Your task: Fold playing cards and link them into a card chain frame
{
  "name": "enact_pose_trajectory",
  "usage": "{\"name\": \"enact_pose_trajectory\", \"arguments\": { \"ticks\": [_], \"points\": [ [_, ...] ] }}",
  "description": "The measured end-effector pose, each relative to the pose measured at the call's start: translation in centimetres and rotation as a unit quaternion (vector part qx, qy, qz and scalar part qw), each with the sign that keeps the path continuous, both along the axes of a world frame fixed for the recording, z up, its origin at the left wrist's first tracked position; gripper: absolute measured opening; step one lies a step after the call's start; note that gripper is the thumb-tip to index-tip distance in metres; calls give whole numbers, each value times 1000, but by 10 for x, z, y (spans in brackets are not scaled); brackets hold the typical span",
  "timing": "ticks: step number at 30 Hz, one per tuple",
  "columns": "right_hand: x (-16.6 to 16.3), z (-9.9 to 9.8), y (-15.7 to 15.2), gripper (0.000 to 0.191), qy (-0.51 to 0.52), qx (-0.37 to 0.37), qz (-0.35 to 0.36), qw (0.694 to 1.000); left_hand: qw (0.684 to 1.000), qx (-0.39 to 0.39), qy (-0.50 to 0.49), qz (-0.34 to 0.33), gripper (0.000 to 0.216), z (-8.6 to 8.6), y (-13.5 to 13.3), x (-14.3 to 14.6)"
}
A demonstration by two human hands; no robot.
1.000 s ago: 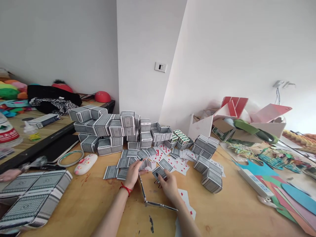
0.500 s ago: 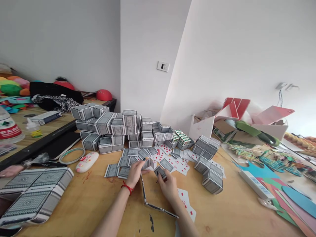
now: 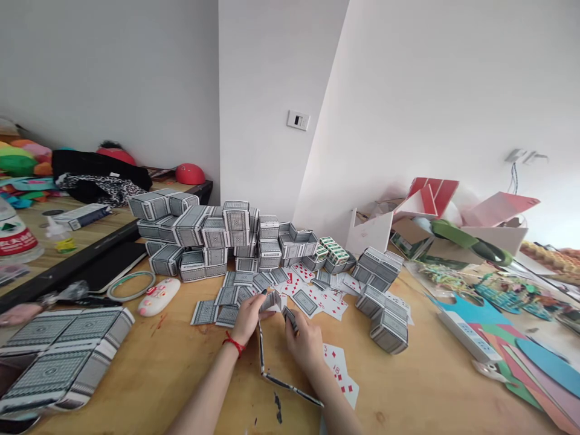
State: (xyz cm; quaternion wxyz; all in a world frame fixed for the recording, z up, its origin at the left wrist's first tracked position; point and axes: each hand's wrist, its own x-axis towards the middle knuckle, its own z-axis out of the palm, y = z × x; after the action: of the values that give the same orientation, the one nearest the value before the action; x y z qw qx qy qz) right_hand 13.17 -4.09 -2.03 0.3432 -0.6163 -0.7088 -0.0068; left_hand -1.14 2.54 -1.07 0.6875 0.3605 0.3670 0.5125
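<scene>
Clock centre = b/w my hands. L hand (image 3: 247,317) is pinched on the upper end of a bent card strip (image 3: 281,383); R hand (image 3: 306,341) grips a grey-backed card (image 3: 290,319), tilted, just off that end at 1 o'clock. Can't tell if it's folded. The strip stands on edge, drops to a corner nr 6–7 o'clock, then runs to 5 o'clock by my R forearm.

Prob. v. light, springy, slick-faced; stiff along each run, weak at the corner, creases if squeezed. Best hold: flat pinch nr an end, thumb vs. fingers, none on the bend. Card: by its edges.

Room: loose cards (image 3: 228,316) at 10, scattered cards (image 3: 333,305) at 1, card blocks (image 3: 389,332) b/w 2 & 3, so fwd is tight. Face-up cards (image 3: 336,368) at 4; beyond them, bare counter (image 3: 399,393). More wood at 8. Counter's near edge not in view.
</scene>
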Motion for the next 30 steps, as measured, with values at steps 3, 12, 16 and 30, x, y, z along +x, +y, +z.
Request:
{"name": "enact_pose_trajectory", "arguments": {
  "ticks": [3, 12, 16, 30],
  "points": [
    [0, 0, 0, 22, 2, 2, 0, 1000, 1000, 3, -3, -2, 25, 0, 0, 0],
    [0, -5, 1, 25, 11, -2, -16, 1000, 1000, 4, 26, -17, 25, 8, -5, 3],
    [1, -7, 3, 26, 12, 0, -23, 1000, 998, 4, 37, -41, 25, 10, -6, 3],
    [0, -7, 3, 27, 12, 7, -33, 999, 995, 28, 90, -39, 25, 2, -5, 3]
  ]
}}
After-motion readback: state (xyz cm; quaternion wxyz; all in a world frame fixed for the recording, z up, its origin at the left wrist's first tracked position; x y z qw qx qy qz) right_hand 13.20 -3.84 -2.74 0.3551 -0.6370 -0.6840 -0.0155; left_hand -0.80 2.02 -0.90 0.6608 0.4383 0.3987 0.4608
